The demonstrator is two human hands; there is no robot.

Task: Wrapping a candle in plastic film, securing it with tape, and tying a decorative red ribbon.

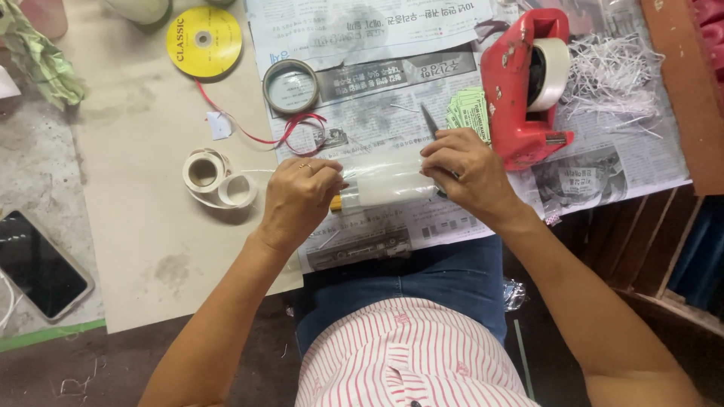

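A low work surface is spread with newspaper point(377, 98) on its right half and a sheet of brown cardboard point(143, 226) on its left, seen from above. Near the centre lies a small pale packet in clear plastic wrap point(386, 182), its long axis running from 9 o'clock to 3 o'clock, tilted a little upward toward 3. The left hand point(298, 200) pinches the packet's 9 o'clock end, where a bit of yellow shows, and the right hand point(464, 172) clasps the 3 o'clock end, fingers curled over it. Just at 1 o'clock of the right hand stands a red tape dispenser point(520, 90) with a white roll, and a stack of green slips point(469, 113) lies between them. Small tape rolls point(215, 179) sit at 9 o'clock of the left hand. A yellow ribbon spool point(204, 39) lies at 11 o'clock, a dark phone point(38, 264) at 8 o'clock.
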